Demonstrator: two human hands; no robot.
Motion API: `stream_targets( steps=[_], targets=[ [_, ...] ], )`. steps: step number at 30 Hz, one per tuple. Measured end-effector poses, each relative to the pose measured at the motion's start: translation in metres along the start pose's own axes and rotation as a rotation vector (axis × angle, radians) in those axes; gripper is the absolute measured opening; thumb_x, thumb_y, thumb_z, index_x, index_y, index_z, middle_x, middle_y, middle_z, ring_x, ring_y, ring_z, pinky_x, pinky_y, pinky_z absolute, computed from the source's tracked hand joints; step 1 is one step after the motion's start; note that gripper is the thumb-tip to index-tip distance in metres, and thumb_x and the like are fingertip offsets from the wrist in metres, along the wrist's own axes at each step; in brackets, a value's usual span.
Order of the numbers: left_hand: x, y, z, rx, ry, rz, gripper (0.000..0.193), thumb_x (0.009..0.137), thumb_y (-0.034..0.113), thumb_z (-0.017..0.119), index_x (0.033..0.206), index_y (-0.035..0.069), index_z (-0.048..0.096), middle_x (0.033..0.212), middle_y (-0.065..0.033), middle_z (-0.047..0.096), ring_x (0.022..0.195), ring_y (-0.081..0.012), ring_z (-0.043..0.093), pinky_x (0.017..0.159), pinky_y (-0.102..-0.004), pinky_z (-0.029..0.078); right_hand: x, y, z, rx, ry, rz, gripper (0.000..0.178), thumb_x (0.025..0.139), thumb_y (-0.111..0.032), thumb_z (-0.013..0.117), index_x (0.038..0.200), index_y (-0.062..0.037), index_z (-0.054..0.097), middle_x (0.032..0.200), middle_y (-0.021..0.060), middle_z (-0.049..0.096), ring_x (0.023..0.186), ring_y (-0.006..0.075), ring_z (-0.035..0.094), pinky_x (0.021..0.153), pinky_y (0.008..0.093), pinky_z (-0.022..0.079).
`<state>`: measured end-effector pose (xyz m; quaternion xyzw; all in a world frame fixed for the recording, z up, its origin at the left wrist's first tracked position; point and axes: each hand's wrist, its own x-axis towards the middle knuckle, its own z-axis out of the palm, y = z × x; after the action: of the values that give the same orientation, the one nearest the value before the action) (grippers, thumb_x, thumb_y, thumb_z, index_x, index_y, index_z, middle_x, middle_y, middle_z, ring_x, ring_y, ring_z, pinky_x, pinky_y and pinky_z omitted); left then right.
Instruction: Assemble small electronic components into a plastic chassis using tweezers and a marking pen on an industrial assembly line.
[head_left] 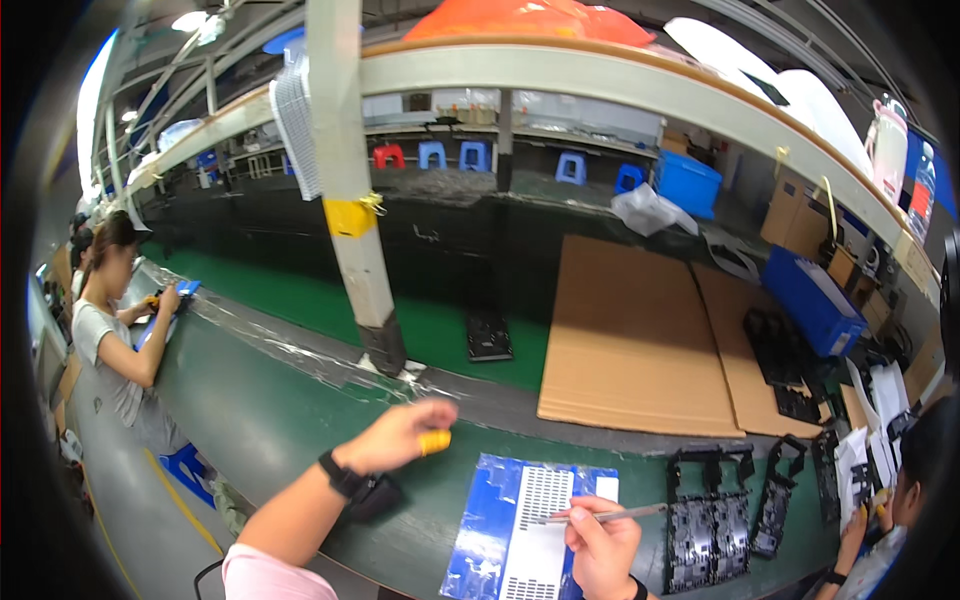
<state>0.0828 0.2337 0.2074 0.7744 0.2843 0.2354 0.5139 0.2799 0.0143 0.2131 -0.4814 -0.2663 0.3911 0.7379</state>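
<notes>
My right hand is closed on slim metal tweezers, their tip over a white sheet with rows of small black rectangles. The sheet lies on a blue board partly covered in clear tape. To the left, my left hand is raised above the green bench with its thumb and fingers apart and nothing visible between them. A yellow finger cover is on one of its digits. Right of the board lie black plastic frames in a group, beside a narrower black frame.
Flat cardboard covers the bench's far right, near a blue bin. A post rises at the bench's far edge. A black part lies beyond. Co-workers sit at left and right.
</notes>
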Motion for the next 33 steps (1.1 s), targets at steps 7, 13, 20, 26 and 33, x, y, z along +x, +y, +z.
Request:
stream_targets(
  steps=[7,13,20,26,33],
  targets=[
    [-0.157,0.015,-0.043,0.766,0.382,-0.128,0.040,0.078,0.017,0.060,0.112,0.001,0.047,0.121,-0.0207,0.043,0.112,-0.0358,0.041,0.095,-0.0391,0.034,-0.008,-0.008,-0.001,0.011,0.051,-0.001,0.010,0.081,-0.001,0.055,0.090,0.0011,0.058,0.073,0.0063,0.059,0.055,0.0083,0.051,0.047,0.0166,0.038],
    [-0.231,-0.065,-0.070,0.867,0.990,-0.002,0.021,0.071,0.009,0.059,0.092,0.003,0.058,0.101,-0.0145,0.058,0.097,-0.0299,0.053,0.083,-0.0377,0.042,0.003,-0.003,0.001,-0.039,0.057,-0.060,0.007,0.082,-0.003,0.055,0.088,0.0004,0.058,0.067,0.0030,0.056,0.052,0.0066,0.049,0.044,0.0160,0.035],
    [-0.220,-0.057,-0.062,0.778,1.092,0.083,0.017,0.067,0.011,0.064,0.081,0.004,0.058,0.096,-0.0103,0.061,0.087,-0.0273,0.057,0.075,-0.0344,0.046,0.007,-0.012,-0.002,-0.125,0.103,-0.165,0.009,0.083,-0.009,0.055,0.085,-0.0007,0.059,0.059,-0.0011,0.048,0.050,0.0043,0.041,0.044,0.0159,0.027],
    [-0.227,-0.064,-0.067,0.786,1.120,0.158,0.011,0.067,0.007,0.061,0.078,0.005,0.058,0.094,-0.0093,0.061,0.086,-0.0274,0.056,0.075,-0.0345,0.046,0.011,-0.007,0.002,-0.071,0.150,-0.124,0.008,0.083,-0.005,0.054,0.086,0.0006,0.059,0.062,-0.0003,0.050,0.051,0.0046,0.043,0.044,0.0159,0.029],
    [-0.233,-0.065,-0.072,0.833,0.981,0.106,0.008,0.069,0.004,0.056,0.076,0.005,0.057,0.090,-0.0082,0.061,0.082,-0.0266,0.055,0.073,-0.0350,0.045,0.011,-0.010,0.005,-0.089,0.179,-0.152,0.011,0.084,-0.006,0.053,0.089,0.0022,0.058,0.063,0.0002,0.051,0.052,0.0047,0.043,0.045,0.0160,0.030]
  ],
)
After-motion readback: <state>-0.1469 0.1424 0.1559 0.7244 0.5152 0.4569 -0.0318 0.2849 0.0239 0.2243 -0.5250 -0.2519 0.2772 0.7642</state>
